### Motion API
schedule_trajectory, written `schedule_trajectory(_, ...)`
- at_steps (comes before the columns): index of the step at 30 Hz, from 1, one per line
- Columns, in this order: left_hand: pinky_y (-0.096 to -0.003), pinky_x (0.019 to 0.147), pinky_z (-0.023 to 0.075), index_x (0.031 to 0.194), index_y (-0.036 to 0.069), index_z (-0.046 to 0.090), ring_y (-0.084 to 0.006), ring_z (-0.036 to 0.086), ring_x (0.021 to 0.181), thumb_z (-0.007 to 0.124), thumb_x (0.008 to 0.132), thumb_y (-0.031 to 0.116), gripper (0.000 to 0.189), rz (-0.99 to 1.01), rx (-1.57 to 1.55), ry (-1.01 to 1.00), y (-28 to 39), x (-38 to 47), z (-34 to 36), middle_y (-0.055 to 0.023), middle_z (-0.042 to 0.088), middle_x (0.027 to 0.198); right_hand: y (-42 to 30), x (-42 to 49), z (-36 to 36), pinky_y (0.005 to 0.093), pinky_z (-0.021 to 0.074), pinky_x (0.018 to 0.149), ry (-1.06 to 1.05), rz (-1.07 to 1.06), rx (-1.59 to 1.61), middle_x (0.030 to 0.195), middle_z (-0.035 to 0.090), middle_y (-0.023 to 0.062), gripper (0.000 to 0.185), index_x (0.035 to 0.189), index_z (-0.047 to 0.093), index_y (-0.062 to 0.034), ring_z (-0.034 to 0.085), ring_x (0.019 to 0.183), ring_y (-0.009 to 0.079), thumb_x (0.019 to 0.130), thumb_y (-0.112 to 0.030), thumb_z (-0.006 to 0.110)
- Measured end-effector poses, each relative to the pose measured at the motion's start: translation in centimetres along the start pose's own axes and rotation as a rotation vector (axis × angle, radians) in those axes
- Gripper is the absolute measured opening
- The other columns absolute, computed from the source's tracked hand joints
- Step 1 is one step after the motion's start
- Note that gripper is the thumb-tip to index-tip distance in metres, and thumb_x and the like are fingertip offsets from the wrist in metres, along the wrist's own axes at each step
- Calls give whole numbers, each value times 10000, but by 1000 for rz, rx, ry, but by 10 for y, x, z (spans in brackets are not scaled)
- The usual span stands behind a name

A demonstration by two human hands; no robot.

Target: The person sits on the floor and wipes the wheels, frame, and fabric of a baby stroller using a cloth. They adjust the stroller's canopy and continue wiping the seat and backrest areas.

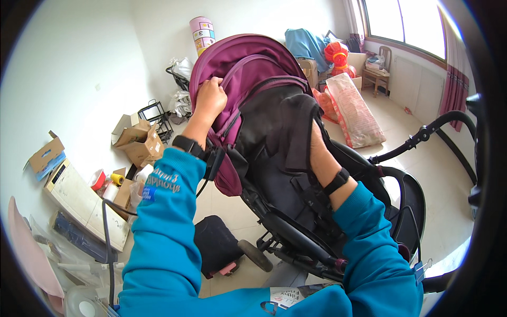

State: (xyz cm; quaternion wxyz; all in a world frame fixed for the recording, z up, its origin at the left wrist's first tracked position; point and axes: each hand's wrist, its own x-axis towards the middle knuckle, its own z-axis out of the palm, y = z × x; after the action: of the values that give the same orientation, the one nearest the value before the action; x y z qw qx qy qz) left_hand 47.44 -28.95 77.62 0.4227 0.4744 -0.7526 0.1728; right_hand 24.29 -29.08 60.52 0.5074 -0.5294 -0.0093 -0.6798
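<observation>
A black stroller with a purple canopy (273, 51) stands tilted across the view before me. My left hand (212, 96) grips the canopy's fabric at its near left side, fingers curled over the edge. Below that hand, a loose purple flap (229, 178) hangs down. My right hand (316, 132) reaches up beneath a black fabric panel (299, 130) of the stroller's backrest. The panel hides its fingers, so what they hold does not show. Dark harness straps (313, 200) lie on the seat (273, 190) below my right wrist.
The stroller's handlebar (420, 134) juts out on the right. On the floor below sits a black bag-like object (218, 241) beside a stroller wheel (255, 255). Cardboard boxes (138, 138) and a cream cabinet (87, 202) line the left. A wrapped slab (354, 111) lies behind the stroller.
</observation>
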Motion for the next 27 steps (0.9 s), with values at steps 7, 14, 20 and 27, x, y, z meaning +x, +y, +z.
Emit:
schedule_trajectory(7,-309,749,485,1014,-23,598,-208,630,797,586,845,94,206,-53,-419,-63,13,-15,-16,-139,656,855,3,40,85,341,489,859,223,235,259,1042,629,55,330,1132,559,-85,607,913,212,945,-345,479)
schedule_trajectory(14,-338,669,492,929,-28,575,-249,651,731,558,861,94,141,68,-550,-42,43,-30,-27,-172,652,799,-5,113,143,400,463,751,524,-33,-625,928,604,274,562,983,573,88,599,884,355,836,-454,556)
schedule_trajectory(20,-303,637,476,944,-25,537,-211,623,679,561,874,76,125,145,-658,-146,65,-54,-43,-144,618,749,-78,139,93,400,453,522,546,194,-679,699,614,128,500,851,617,39,590,564,275,851,-444,486)
schedule_trajectory(27,-304,667,458,949,-20,500,-205,571,700,526,887,55,101,242,-684,-308,94,-86,-54,-127,580,756,-112,124,83,312,238,1113,591,403,372,1369,457,47,380,1329,444,-59,401,1261,149,977,-171,354)
